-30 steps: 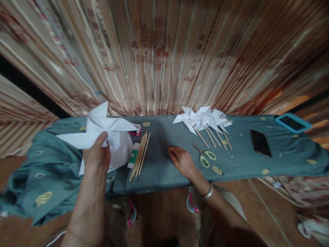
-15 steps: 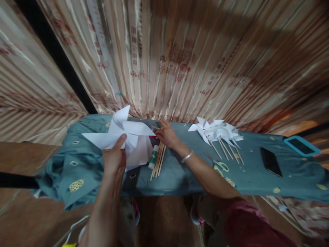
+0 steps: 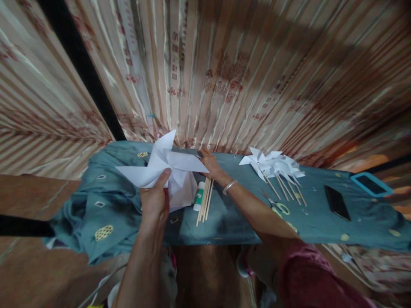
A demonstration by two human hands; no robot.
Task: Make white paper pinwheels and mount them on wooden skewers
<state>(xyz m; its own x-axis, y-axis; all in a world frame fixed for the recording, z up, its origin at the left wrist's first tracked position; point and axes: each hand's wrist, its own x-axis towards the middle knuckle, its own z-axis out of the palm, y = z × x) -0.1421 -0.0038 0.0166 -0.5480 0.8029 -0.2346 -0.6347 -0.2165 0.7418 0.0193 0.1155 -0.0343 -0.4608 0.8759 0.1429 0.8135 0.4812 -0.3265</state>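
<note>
A white paper pinwheel is pinched in my left hand, the thumb pressed on it just below its centre. Beneath it lies a stack of white paper. My right hand reaches past the pinwheel's right blade, over the far ends of several wooden sticks; its fingertips are partly hidden, and I cannot tell what they touch. A green and white glue stick lies between the paper and the sticks.
Finished-looking white pinwheels on sticks lie to the right. Nearer are scissors with yellow-green handles, a black phone and a blue-framed device. A teal cloth covers the narrow table; a curtain hangs behind.
The whole view has shifted slightly, so the table things appear further right on the left side. My left hand still holds the pinwheel; my right hand stays by the far ends of the sticks.
</note>
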